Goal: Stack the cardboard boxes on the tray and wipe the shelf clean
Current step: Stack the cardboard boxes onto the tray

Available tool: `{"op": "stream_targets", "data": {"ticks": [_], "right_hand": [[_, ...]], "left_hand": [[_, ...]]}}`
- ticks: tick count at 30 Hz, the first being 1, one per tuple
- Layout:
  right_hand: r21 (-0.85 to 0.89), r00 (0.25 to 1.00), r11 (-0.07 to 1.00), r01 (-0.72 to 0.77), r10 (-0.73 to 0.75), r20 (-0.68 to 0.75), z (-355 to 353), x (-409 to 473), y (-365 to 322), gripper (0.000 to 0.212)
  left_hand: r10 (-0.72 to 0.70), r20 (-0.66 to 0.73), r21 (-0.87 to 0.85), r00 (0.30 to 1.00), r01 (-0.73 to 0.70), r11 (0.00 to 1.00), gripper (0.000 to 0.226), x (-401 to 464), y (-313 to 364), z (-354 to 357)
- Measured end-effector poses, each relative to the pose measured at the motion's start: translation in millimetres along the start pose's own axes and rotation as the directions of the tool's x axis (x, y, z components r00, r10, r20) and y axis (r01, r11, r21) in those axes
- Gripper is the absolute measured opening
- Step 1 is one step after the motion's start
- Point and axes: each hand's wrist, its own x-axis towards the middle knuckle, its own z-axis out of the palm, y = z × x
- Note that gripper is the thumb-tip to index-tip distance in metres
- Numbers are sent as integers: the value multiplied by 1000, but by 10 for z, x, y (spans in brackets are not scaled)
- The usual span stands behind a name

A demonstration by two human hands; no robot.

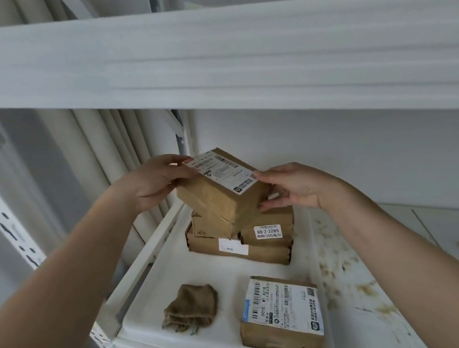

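A cardboard box (219, 194) with a white shipping label is tilted above a stack of cardboard boxes (258, 244) at the back of a white tray (201, 344). My left hand (155, 181) grips the box's left end and my right hand (295, 186) grips its right end. Its lower edge looks to be touching the stack's top. One more labelled box (283, 315) lies alone at the tray's front right. A brown burlap cloth (191, 308) lies crumpled at the tray's front left. The shelf surface (356, 282) to the right of the tray is strewn with brown crumbs.
A white shelf board (211, 62) runs across just above my hands. A perforated white upright (10, 225) stands at the left. Pale curtains (102, 159) hang behind the rack. The white wall closes the back.
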Motion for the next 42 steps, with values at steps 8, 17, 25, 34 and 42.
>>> {"op": "stream_targets", "data": {"ticks": [8, 17, 25, 34, 42], "right_hand": [[129, 966, 976, 177, -147, -211, 273, 450, -11, 25], [-52, 976, 997, 63, -73, -206, 449, 504, 41, 20], [-61, 983, 997, 48, -58, -172, 501, 487, 66, 16], [-32, 996, 999, 26, -29, -88, 515, 368, 127, 13], [-72, 999, 997, -7, 3, -54, 280, 131, 216, 32]], "left_hand": [[56, -313, -100, 948, -92, 991, 42, 233, -137, 113], [-81, -507, -199, 858, -25, 980, 88, 561, -316, 106], [-61, -304, -118, 951, 26, 993, 63, 697, -414, 159], [41, -283, 20, 958, -36, 999, 30, 730, -462, 196], [-55, -380, 90, 923, 96, 991, 38, 739, -507, 363]]}}
